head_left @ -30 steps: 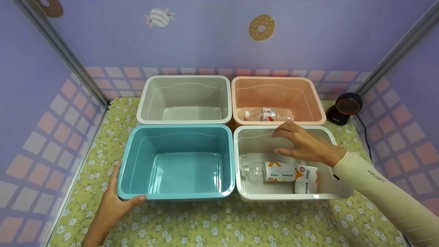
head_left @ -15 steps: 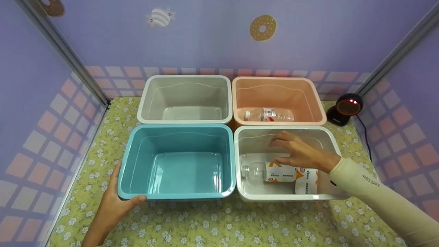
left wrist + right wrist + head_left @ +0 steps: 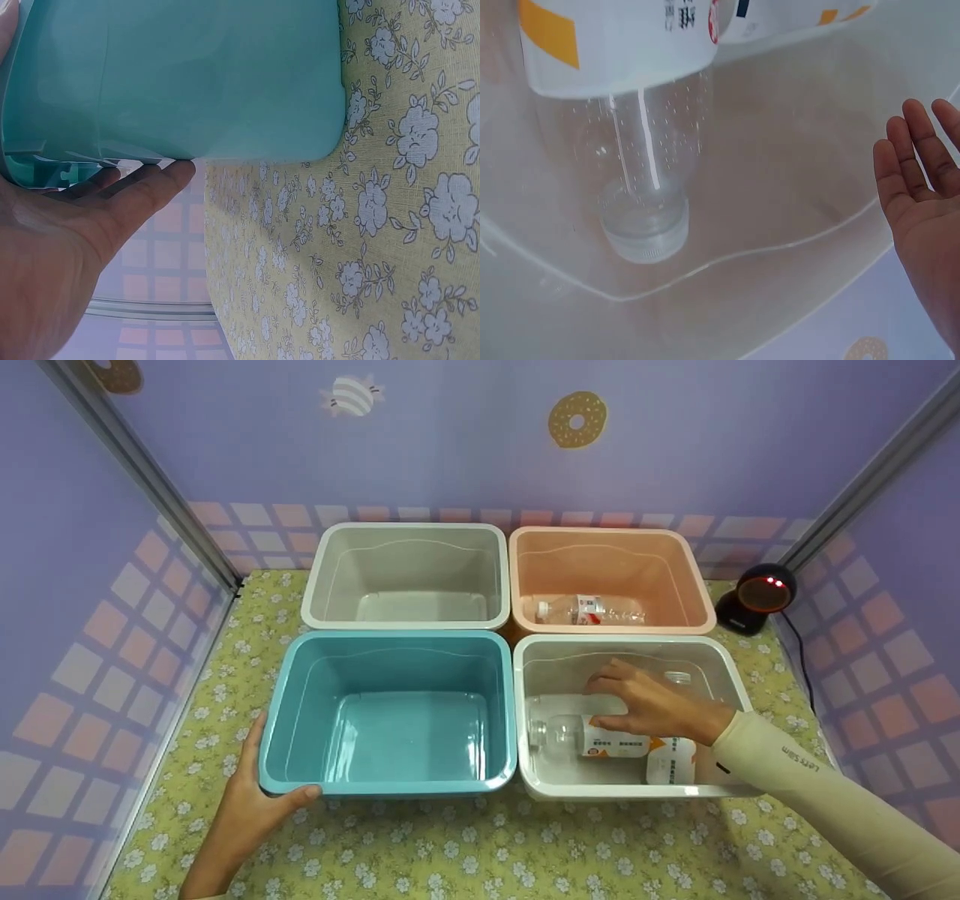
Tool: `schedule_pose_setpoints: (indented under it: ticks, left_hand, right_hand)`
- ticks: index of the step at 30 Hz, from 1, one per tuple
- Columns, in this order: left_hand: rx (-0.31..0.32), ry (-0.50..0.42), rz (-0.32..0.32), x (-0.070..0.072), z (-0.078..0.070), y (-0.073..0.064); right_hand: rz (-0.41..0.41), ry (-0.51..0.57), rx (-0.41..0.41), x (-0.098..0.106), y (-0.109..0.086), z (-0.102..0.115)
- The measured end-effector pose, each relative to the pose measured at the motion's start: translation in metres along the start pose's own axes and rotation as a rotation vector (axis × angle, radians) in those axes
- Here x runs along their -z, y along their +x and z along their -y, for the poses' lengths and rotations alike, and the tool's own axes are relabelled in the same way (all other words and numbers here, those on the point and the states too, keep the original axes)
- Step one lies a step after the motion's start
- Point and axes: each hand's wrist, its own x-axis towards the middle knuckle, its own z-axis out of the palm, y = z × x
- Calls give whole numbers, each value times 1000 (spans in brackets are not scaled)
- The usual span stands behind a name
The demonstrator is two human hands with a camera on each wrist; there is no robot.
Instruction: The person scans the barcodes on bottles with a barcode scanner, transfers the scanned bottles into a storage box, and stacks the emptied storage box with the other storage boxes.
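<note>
My left hand (image 3: 251, 802) rests at the near left corner of a blue plastic bin (image 3: 386, 789). Its thumb touches the front rim while its fairly straight fingers lie against the outer side wall (image 3: 202, 82). Over the white bin (image 3: 637, 790) at the near right hovers my right hand (image 3: 649, 701), fingers spread and slightly bent, nothing in its grasp. Below it lie clear plastic bottles with white and orange labels: one sideways (image 3: 615, 737), another lengthwise (image 3: 671, 761), partly covered by the hand and forearm. The right wrist view shows a capped bottle (image 3: 641, 195) beside the open palm (image 3: 937, 217).
Behind stand a grey bin (image 3: 405, 625) and a peach bin (image 3: 697, 577) holding a clear bottle (image 3: 589, 610). A black scanner-like device (image 3: 756, 598) with red lights and a cable sits at the right. Purple panels (image 3: 450, 442) enclose the flowered table (image 3: 450, 847).
My right hand has lowered toward the bottles in the white bin, uncovering a bottle cap behind it. Red lights have come on in the black device. The left hand stays put.
</note>
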Motion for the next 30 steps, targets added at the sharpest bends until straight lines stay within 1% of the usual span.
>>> schedule_pose_setpoints:
  ticks: [2,5,9,13,18,24,26,30]
  left_hand:
    - [-1,-5,1,0,0,0]
    - [-8,-1,2,0,0,0]
    - [-19,2,0,0,0,1]
    - [-18,1,0,0,0,1]
    - [-14,-15,3,0,0,2]
    - [-16,-10,-1,0,1,2]
    - [-16,-14,-5,0,1,2]
    - [-17,-11,-10,0,1,1]
  right_hand:
    - [14,13,-10,-3,-1,0]
    - [35,39,1,-6,-1,1]
    - [60,40,13,-10,0,1]
    - [76,51,0,-11,0,2]
    - [72,72,8,-16,-2,1]
    - [56,76,24,-19,-2,-1]
    - [71,76,12,-20,-2,-1]
    - [132,73,-27,-20,-2,1]
